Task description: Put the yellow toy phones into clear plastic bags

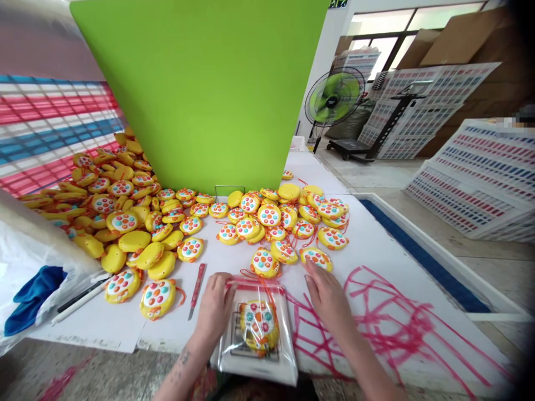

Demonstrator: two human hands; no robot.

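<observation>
A clear plastic bag [282, 334] with a pink strip along its top edge lies at the table's front edge. Through its film shows a yellow turtle-shaped toy [259, 323] with coloured round buttons. My left hand [214, 306] is closed at the bag's top left corner, thumb and fingers pinching the edge. To the right of the bag, my right hand [328, 294] is open, fingers extended toward another toy [316, 259]. Its fingertips overlap that toy's lower edge; whether they touch it I cannot tell. A red utility knife [197, 289] lies left of my left hand.
A large pile of toys [121, 223] spreads on the left, with a smaller group [270, 214] ahead. Behind them stands a green board [200, 94]. Tangled pink strips [388, 317] cover the right side. Pens [81, 298] and blue cloth [35, 298] lie left; a fan [334, 97] stands beyond.
</observation>
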